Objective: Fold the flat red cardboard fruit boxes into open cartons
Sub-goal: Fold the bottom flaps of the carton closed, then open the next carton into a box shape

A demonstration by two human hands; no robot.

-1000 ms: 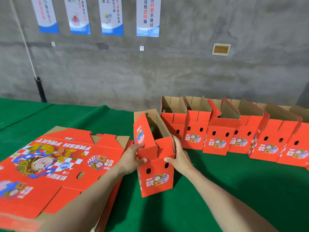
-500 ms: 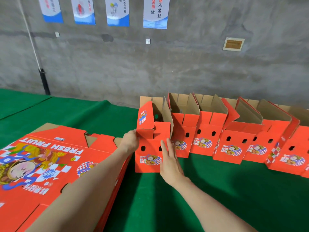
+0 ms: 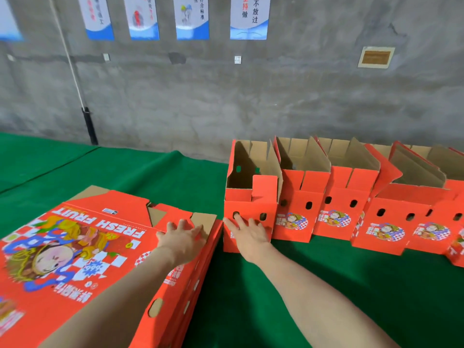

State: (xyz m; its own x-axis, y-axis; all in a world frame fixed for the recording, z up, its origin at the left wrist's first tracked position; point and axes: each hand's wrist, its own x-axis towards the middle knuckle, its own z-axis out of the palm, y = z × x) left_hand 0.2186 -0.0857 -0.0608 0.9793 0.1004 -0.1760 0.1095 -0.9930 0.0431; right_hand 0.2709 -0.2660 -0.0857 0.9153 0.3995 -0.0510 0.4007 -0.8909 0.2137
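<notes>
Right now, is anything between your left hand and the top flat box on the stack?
Nothing visible: the left hand rests open on the top flat box. The right hand touches the leftmost folded carton's front.

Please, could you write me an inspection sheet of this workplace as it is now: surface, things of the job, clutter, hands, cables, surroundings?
Surface: green cloth-covered table, seams visible at the far left.
Job's things: stack of flat red cardboard fruit boxes at the left; row of folded open red cardboard cartons along the wall; leftmost folded carton upright, top open.
Clutter: nothing seen.
Hands: left hand rests flat on the stack's far right corner; right hand touches the leftmost folded carton's front with straight fingers.
Cables: white cord runs down the wall to a black tube.
Surroundings: grey concrete wall, blue-and-white posters, small framed plaque.
</notes>
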